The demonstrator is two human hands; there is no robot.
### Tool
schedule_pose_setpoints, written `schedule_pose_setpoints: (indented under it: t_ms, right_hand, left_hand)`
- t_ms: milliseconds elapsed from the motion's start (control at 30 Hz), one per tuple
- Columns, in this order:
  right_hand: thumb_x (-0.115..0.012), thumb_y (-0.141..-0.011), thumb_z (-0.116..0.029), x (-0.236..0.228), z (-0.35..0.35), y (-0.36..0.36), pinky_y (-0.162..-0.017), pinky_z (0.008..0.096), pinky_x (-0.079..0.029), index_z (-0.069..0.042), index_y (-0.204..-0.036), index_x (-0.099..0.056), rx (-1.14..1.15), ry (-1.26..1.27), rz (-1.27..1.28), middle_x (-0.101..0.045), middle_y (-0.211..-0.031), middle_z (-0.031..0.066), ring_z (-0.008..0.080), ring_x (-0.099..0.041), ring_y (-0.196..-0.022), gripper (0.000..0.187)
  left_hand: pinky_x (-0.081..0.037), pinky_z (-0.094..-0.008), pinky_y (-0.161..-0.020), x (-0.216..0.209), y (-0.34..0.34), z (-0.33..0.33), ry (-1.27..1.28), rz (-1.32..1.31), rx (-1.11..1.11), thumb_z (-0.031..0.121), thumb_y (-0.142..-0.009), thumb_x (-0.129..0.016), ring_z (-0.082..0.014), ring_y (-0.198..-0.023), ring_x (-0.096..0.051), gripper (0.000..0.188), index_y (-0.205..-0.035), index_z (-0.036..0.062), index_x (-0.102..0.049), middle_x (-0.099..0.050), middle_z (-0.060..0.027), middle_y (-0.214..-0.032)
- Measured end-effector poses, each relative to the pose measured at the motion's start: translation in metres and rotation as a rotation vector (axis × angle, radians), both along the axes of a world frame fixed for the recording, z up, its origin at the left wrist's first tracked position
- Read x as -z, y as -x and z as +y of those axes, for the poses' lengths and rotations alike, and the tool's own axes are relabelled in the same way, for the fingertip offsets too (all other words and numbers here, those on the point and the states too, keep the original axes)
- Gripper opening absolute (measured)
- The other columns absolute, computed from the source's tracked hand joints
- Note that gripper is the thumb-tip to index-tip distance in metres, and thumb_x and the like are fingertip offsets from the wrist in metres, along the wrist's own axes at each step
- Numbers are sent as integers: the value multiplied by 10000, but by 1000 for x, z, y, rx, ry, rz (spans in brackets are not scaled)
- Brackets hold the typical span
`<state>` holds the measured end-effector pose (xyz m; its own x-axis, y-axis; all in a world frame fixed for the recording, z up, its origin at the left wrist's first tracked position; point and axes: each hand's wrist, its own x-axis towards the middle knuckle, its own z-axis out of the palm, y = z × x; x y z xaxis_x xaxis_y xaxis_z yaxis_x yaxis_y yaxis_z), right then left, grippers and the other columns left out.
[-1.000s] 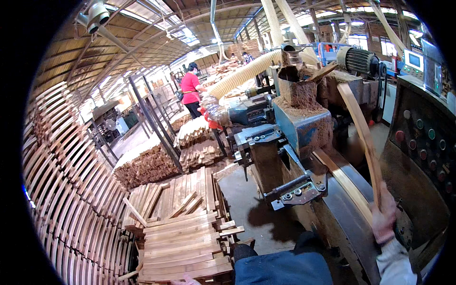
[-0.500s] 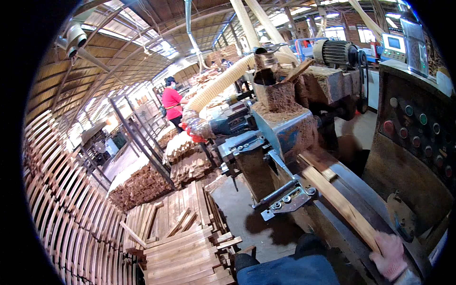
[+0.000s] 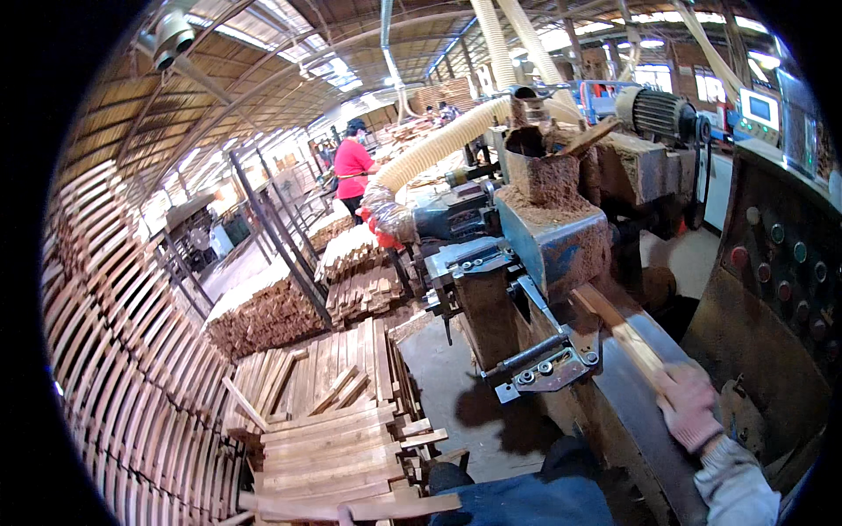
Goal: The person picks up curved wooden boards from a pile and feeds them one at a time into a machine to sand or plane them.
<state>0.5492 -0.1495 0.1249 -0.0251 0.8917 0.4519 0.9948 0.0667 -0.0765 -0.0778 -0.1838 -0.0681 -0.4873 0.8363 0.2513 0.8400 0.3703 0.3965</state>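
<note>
Head view: left hand (image 3: 346, 515) at loose strip (image 3: 403, 507), mostly cropped, finger state can't be told. Right hand (image 3: 690, 405) gripping near end of wooden strip (image 3: 624, 337) on machine bed (image 3: 624, 399). Beyond: sawdust-coated housing (image 3: 561, 235), red-shirted person (image 3: 353, 163).

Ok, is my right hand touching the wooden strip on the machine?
Touching. The head view shows your right hand gripping the wooden strip, no gap.
</note>
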Motion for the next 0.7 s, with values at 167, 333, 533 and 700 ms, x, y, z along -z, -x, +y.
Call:
schedule_pose_setpoints:
  t_ms: [167, 333, 533, 700]
  right_hand:
    - [-726, -760, -163, 43, 86, -8, -879, 484, -474, -107, -1175, -636, -97, -193, 12, -635, -1131, 134, 363, -592, -1012, 429]
    - [-765, -737, -349, -50, 7, 130, -800, 452, -512, -58, -1215, -569, -571, 65, 107, -606, -1165, 175, 381, -627, -960, 594]
    - [-817, -635, -286, -24, -129, 79, -775, 472, -486, -34, -1279, -584, 98, 160, 175, -664, -957, 165, 387, -627, -860, 729]
    - [-747, -798, -98, -2, -248, 46, -891, 463, -505, -90, -1447, -507, 396, 191, 153, -653, -1156, 242, 411, -631, -1005, 693]
  left_hand:
    - [-581, -378, -751, -75, -145, 82, -585, -1716, 90, 413, -880, -747, -215, -798, -671, 496, -1146, 6, -649, -682, -87, -939]
    - [-582, -358, -734, -94, -255, 121, -198, -1788, 253, 410, -878, -761, -186, -813, -673, 510, -1187, 37, -600, -673, -82, -964]
    - [-572, -326, -821, -136, -362, 84, 487, -1990, 966, 283, -956, -689, -181, -990, -634, 588, -1391, -27, -445, -612, -107, -1182]
    - [-557, -402, -874, -100, -322, 100, 359, -2042, 822, 226, -979, -650, -232, -984, -642, 543, -1408, -6, -411, -608, -160, -1190]
